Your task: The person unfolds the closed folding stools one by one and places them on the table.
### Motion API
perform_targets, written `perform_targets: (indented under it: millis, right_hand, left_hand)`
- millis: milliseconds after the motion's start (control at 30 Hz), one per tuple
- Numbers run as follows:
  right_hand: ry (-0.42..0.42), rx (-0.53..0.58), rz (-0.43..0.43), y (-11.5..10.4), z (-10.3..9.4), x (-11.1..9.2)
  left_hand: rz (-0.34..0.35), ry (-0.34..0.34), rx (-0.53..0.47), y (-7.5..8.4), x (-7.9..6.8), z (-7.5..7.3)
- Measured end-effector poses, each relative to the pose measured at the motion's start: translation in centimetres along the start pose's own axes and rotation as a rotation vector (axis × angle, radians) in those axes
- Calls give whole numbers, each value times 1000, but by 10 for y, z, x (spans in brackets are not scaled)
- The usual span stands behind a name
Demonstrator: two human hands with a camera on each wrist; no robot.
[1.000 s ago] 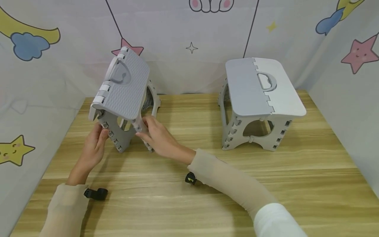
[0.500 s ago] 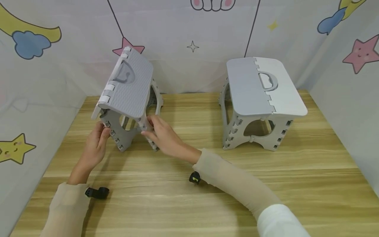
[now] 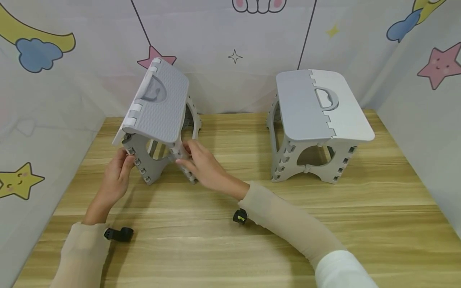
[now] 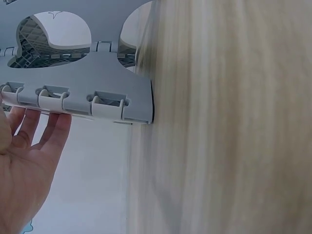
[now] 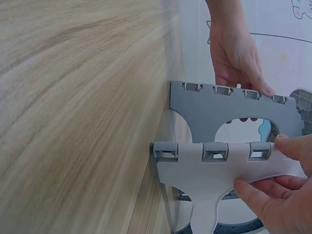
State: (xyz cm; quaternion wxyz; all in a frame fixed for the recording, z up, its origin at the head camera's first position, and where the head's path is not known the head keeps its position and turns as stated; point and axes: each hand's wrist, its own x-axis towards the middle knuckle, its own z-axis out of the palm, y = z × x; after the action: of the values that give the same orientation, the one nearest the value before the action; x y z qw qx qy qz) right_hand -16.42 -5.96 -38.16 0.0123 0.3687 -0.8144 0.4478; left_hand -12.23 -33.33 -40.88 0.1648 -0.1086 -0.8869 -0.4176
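Note:
A grey and white folding stool (image 3: 158, 104) stands half unfolded at the left of the table, its seat halves sloping down from a raised hinge line. My left hand (image 3: 116, 174) holds the hinged edge of its left leg panel, thumb in front and fingers behind, as the right wrist view shows. On the other side, my right hand (image 3: 203, 164) pinches the edge of the right leg panel near the seat, thumb at its front. In the right wrist view the grey leg panel (image 5: 197, 109) and white leg panel (image 5: 195, 170) stand apart, with lower ends at the tabletop.
A second folding stool (image 3: 299, 108), fully unfolded with a flat seat, stands at the right of the wood-grain table (image 3: 201, 244). A printed cloth backdrop (image 3: 216, 80) encloses the back and both sides.
My right hand has moved a little to the right with the right leg panel. The left stool's legs stand wider and its seat has shifted slightly right. The left hand has barely moved.

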Motion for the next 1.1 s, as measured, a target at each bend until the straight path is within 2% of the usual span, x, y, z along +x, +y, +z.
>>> perform_targets:
  millis: [300,533,767,1100]
  right_hand:
    - [3,23,-21,3,-3,-3]
    - [4,65,-20,6,-6,-6]
    - [-3,74,-29,8,-8,-8]
    - [-12,72,-20,10,-12,-12]
  left_hand:
    - [2,-5,-10,-2,0,0]
    - [13,-7,-23,3,0,0]
    - [33,-5,-25,3,0,0]
    - [28,1,-40,1,-1,0]
